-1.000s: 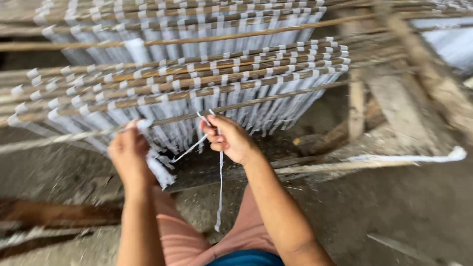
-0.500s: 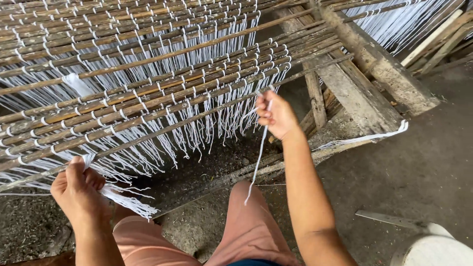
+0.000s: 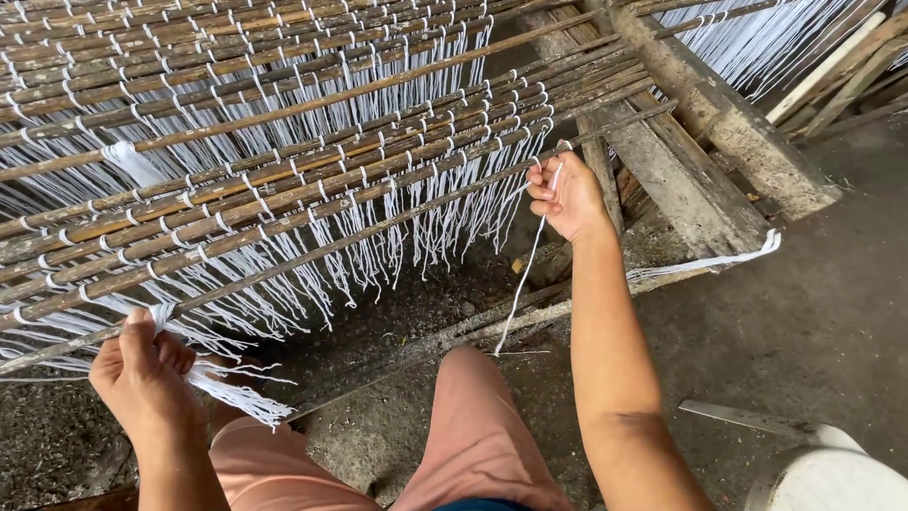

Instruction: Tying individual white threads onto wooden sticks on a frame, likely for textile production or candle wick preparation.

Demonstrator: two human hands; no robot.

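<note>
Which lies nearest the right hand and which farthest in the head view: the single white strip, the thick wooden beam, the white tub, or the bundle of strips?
From the right hand:
1. Single white strip, pinched in its fingers.
2. Thick wooden beam, just right.
3. White tub, bottom right corner.
4. Bundle of strips, far left, in the left hand.

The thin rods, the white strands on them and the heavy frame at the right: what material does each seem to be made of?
The rods look like bamboo or cane: brown, matt, slender, uneven in tone. The white strands look like soft cotton-type string, limp with frayed ends; the right hand pinches one and the left hand grips a bundle. The frame beam looks like rough, weathered, unpainted wood.
</note>
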